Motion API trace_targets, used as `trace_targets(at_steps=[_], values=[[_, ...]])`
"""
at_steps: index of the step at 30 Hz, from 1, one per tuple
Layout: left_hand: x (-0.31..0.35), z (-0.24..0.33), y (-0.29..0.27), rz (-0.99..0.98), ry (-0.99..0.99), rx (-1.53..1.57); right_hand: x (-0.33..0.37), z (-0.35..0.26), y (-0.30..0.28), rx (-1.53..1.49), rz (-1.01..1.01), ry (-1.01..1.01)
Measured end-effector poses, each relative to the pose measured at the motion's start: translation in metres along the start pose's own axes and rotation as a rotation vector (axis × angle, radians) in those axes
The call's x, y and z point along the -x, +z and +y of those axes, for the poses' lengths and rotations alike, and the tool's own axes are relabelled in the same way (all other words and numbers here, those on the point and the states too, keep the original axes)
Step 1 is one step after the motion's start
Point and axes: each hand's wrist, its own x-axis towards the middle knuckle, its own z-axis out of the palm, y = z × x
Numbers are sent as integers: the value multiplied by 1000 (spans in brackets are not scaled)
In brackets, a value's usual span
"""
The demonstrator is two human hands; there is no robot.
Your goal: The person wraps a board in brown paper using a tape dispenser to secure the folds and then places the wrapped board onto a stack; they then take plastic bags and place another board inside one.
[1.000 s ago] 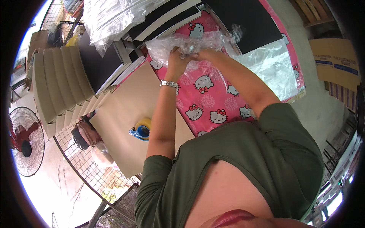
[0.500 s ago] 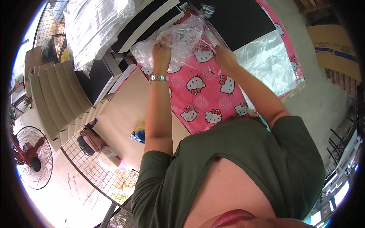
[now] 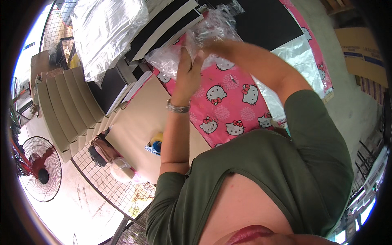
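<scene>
Crumpled clear plastic film [image 3: 221, 25] is bunched over the far part of a pink table cover [image 3: 228, 109] printed with white cat heads. My left hand [image 3: 190, 75], with a metal watch on its wrist, has its thumb and fingers around a fold of the film. My right hand [image 3: 213, 47] reaches across to the left and meets the film just beside the left one. Motion blurs it, and its fingers cannot be made out. A small thin pointed item [image 3: 233, 77] lies on the pink cover, nearer to me than the film.
Black sheets [image 3: 269, 24] and flat clear plastic [image 3: 300, 61] lie at the far right. A big plastic-wrapped white pack [image 3: 108, 34] is at the far left. Tan boards [image 3: 134, 116] hold a tape roll [image 3: 157, 143]. A fan [image 3: 42, 175] stands left, a cardboard box [image 3: 361, 53] right.
My right hand has swung left across the cover to the left hand. The left hand has turned and come slightly right and nearer. The film has been gathered into a narrower bunch.
</scene>
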Motion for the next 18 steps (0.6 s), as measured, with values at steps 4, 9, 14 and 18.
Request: trace_targets(at_steps=[4, 9, 14, 18], values=[[-1, -9, -21, 21, 388, -894, -5, 6, -80, 247, -309, 208], [-49, -73, 27, 114, 334, -1316, -13, 6, -123, 461, -486, 317], [-106, -118, 19, 206, 151, -1180, 74, 43, -113, 251, -41, 126], [-134, -122, -12, 178, -47, -996, 153, 0, -110, 216, 363, -74]])
